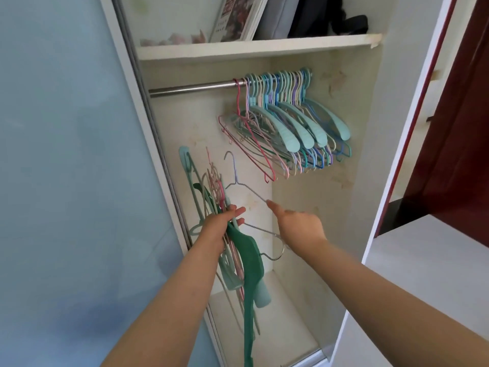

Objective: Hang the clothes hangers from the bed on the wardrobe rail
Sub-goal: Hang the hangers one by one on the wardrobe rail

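My left hand (pixel 222 226) grips a bundle of hangers (pixel 239 250) held upright: dark green, pale mint and pink ones, their ends hanging down past my forearm. My right hand (pixel 296 223) pinches a thin grey wire hanger (pixel 238 182) by its shoulder, its hook pointing up, below the rail. The steel wardrobe rail (pixel 190 88) runs across the open compartment; its left part is bare. Several hangers (pixel 285 123) in mint, blue, pink and purple hang crowded on its right end.
A white shelf (pixel 251 46) above the rail carries a framed picture, bags and dark items. A frosted blue sliding door (pixel 66 168) stands at the left. The white wardrobe side panel (pixel 412 115) and a dark red door (pixel 455 128) are at the right.
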